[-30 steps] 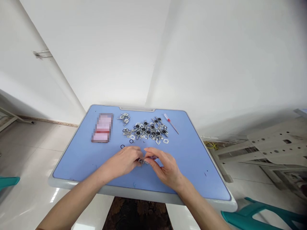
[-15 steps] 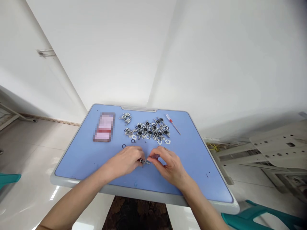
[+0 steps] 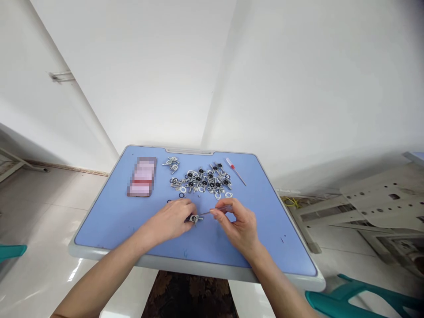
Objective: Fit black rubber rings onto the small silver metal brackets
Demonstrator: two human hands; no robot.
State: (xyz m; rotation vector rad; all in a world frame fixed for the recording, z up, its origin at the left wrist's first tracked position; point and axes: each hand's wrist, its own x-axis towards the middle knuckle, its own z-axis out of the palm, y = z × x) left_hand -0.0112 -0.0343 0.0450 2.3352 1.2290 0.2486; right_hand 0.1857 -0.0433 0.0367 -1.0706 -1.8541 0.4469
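Observation:
My left hand (image 3: 170,220) pinches a small metal fitting (image 3: 194,218) with a black centre, just above the blue table top (image 3: 109,216). My right hand (image 3: 237,221) holds a thin tool with a clear purple handle (image 3: 222,209); its metal tip points left and reaches the fitting. Both hands hover over the middle of the table, a little apart from each other.
A pile of similar metal fittings and black rings (image 3: 203,179) lies behind the hands. A red-handled small screwdriver (image 3: 235,170) rests at the back right, a pink blurred card (image 3: 142,176) at the back left. Teal chairs (image 3: 357,298) stand beside the table.
My right hand has drawn back to the right, so the thin tool now shows between the two hands. The left hand kept its grip on the fitting and shifted slightly away from me.

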